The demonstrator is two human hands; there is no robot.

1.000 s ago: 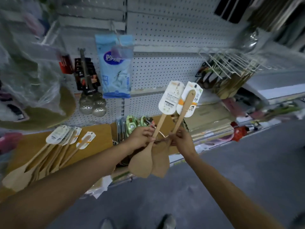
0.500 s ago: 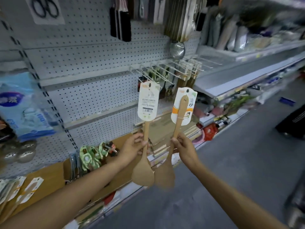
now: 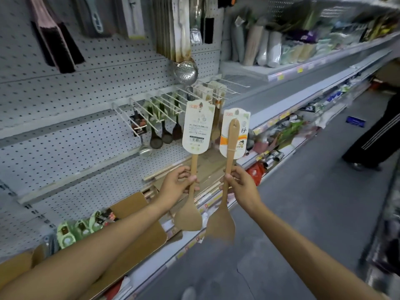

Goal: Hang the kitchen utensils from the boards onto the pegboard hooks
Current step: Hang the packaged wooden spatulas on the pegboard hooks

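My left hand (image 3: 176, 184) grips the handle of a wooden spatula (image 3: 190, 211), blade down, its white label card (image 3: 198, 126) showing a barcode. My right hand (image 3: 240, 184) holds a second wooden spatula (image 3: 221, 224) the same way; its card (image 3: 240, 138) has an orange band. Both cards stand upright in front of a row of white wire pegboard hooks (image 3: 160, 106) on the grey pegboard (image 3: 65, 94). Dark ladles (image 3: 161, 135) and several carded utensils (image 3: 208, 92) hang on those hooks.
A brown board (image 3: 134, 207) and green packets (image 3: 80, 228) lie on the low shelf at the left. Brushes (image 3: 56, 37) and a metal strainer (image 3: 185, 70) hang higher up. Stocked shelves (image 3: 303, 68) run to the right. A person's dark trouser leg (image 3: 376, 135) stands in the grey aisle.
The view has swung up and right, from the board of spatulas to the hook row. Both hands have carried their spatulas along and raised them nearer the hooks.
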